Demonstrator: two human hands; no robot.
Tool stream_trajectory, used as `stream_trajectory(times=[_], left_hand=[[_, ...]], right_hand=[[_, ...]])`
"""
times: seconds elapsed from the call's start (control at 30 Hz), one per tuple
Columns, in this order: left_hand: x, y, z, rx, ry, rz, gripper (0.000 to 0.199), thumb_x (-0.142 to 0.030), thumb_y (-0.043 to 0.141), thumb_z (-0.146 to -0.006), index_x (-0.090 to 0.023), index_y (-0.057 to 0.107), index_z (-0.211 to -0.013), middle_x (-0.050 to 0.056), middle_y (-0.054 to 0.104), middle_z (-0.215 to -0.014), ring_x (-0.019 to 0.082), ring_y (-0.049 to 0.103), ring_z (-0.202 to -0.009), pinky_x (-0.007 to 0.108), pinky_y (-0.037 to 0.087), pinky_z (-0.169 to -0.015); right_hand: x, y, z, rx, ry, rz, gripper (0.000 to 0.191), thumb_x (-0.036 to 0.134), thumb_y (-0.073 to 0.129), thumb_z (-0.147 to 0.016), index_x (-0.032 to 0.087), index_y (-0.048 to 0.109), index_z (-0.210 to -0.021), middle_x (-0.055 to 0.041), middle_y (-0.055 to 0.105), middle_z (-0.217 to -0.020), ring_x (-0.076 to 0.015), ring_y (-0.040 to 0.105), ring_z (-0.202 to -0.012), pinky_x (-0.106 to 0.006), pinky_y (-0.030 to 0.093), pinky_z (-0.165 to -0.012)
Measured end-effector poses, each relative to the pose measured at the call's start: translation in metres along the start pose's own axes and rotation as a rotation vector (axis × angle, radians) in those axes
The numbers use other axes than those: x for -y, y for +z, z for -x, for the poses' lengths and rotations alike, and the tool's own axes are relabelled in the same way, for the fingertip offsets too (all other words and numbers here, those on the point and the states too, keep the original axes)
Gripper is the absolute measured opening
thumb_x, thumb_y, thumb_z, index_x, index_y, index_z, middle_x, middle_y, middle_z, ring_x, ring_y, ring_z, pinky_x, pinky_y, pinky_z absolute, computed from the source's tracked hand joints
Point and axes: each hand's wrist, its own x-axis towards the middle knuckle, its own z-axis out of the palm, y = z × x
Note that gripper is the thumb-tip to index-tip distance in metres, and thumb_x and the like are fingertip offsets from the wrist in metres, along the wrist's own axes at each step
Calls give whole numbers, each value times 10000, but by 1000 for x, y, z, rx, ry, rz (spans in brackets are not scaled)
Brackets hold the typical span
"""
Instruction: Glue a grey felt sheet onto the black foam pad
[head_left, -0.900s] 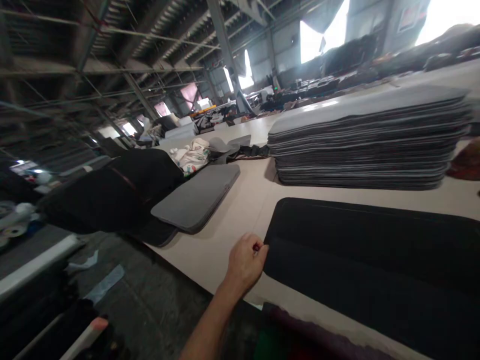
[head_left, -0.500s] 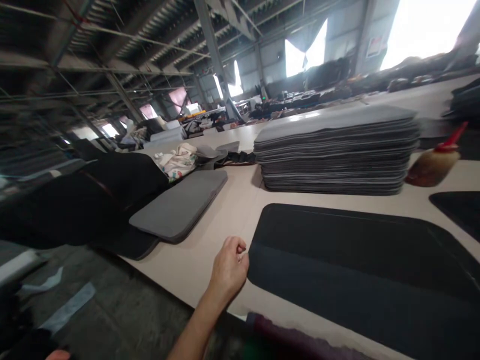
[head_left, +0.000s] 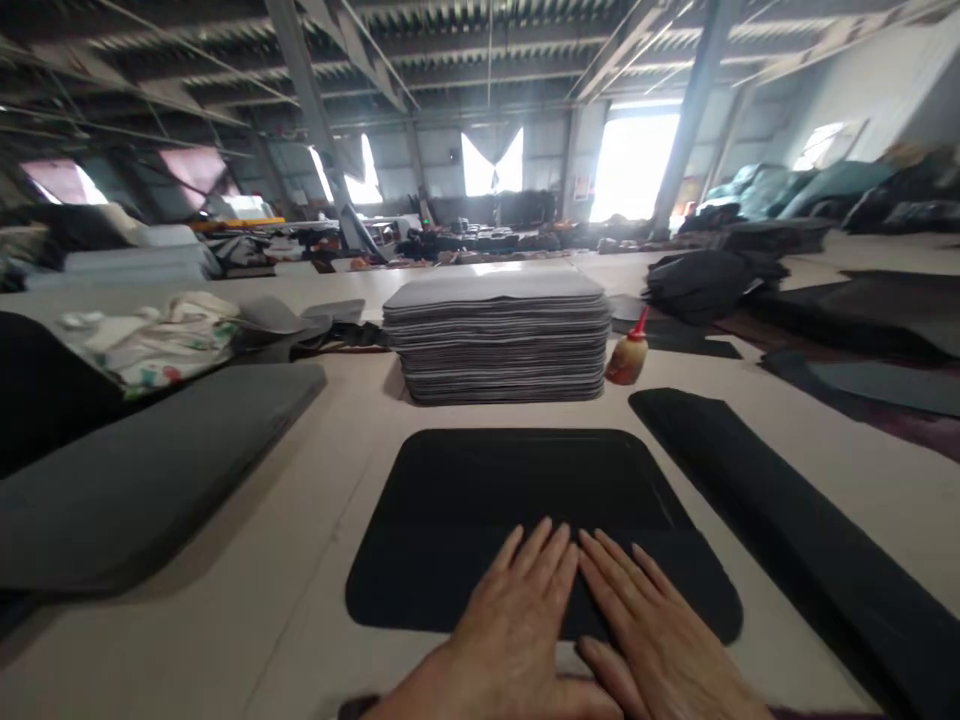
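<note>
A black panel with rounded corners point(head_left: 517, 480) lies flat on the pale table point(head_left: 300, 560) in front of me. My left hand point(head_left: 517, 610) rests flat on its near edge, fingers stretched forward. Beside it, my right hand point(head_left: 645, 620) lies flat on the same panel, its fingertips close to those of the left. Neither hand grips anything. Behind the panel stands a tall stack of grey sheets point(head_left: 502, 345), with a glue bottle with a red nozzle point(head_left: 628, 355) at its right.
At the left lies a thick grey pad pile point(head_left: 150, 470), with patterned cloth point(head_left: 161, 340) behind it. A long dark strip point(head_left: 787, 520) runs along the right. Dark bundled fabric point(head_left: 709, 285) sits farther back.
The view has swung to the right and levelled. My left hand has gone from the panel's left edge to lying flat on it, and my right hand now lies there too.
</note>
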Motion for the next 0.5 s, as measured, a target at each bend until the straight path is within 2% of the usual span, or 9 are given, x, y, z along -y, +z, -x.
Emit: stream_trajectory(times=[0.07, 0.13, 0.23, 0.3, 0.4, 0.5], left_hand=[[13, 11, 0, 12, -16, -101, 1120, -889, 404, -766, -132, 209, -1569, 134, 106, -1634, 318, 114, -1527, 539, 134, -1252], [29, 16, 11, -20, 1, -256, 1109, -882, 413, -771, -137, 213, -1568, 142, 114, -1627, 330, 156, -1517, 540, 209, -1232], [52, 12, 36, -171, 81, -520, 1072, -828, 451, -810, -133, 171, -1578, 157, 216, -1605, 324, 288, -1480, 481, 355, -1169], [66, 5, 56, -284, 127, -650, 1093, -797, 495, -814, -128, 107, -1587, 161, 316, -1572, 307, 400, -1427, 416, 423, -1112], [85, 0, 84, -383, 152, -751, 1141, -773, 559, -789, -111, 89, -1589, 165, 415, -1520, 296, 516, -1339, 345, 475, -1030], [109, 7, 108, -451, 133, -770, 1138, -778, 581, -758, -146, 136, -1593, 151, 458, -1495, 303, 555, -1299, 332, 496, -984]], right_hand=[[4, 2, 3, 52, -7, 45, 626, 437, 529, -915, 55, 517, -1411, -170, 439, -1501, -309, 500, -1330, -453, 524, -980], [2, -1, 11, 89, 12, 61, 666, 485, 535, -905, 42, 522, -1402, -196, 439, -1494, -320, 492, -1338, -467, 515, -987], [-7, -9, 29, 92, 39, 84, 741, 555, 533, -894, 6, 518, -1391, -238, 446, -1474, -344, 492, -1332, -478, 523, -969], [-12, -14, 44, 75, 83, 112, 817, 562, 542, -888, -24, 437, -1447, -265, 431, -1476, -365, 501, -1320, -484, 535, -946], [-17, -17, 64, 65, 163, 152, 924, 546, 528, -904, -32, 215, -1555, -284, 382, -1497, -394, 535, -1280, -490, 556, -909], [-19, -17, 75, 57, 199, 185, 949, 559, 485, -920, -8, 110, -1583, -276, 351, -1507, -407, 582, -1221, -491, 583, -862]])
